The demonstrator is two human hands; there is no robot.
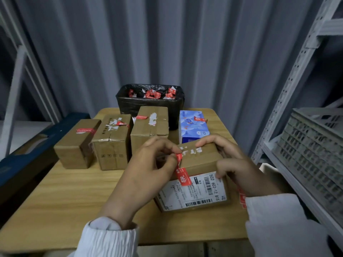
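A cardboard parcel (200, 164) with a white shipping label (194, 191) stands tilted on the wooden table (65, 197), near its right front. A red sticker strip (182, 176) hangs over the parcel's top edge onto the label. My left hand (148, 171) pinches the upper end of this strip between thumb and forefinger. My right hand (239, 167) grips the parcel's right side, fingers over its top and thumb on the label.
Three more cardboard boxes (76, 145) (113, 143) (149, 128) with red stickers stand in a row behind, then a blue tissue box (193, 128). A black-lined bin (150, 102) holds several red scraps. Grey shelving with a plastic crate (315, 145) is at right.
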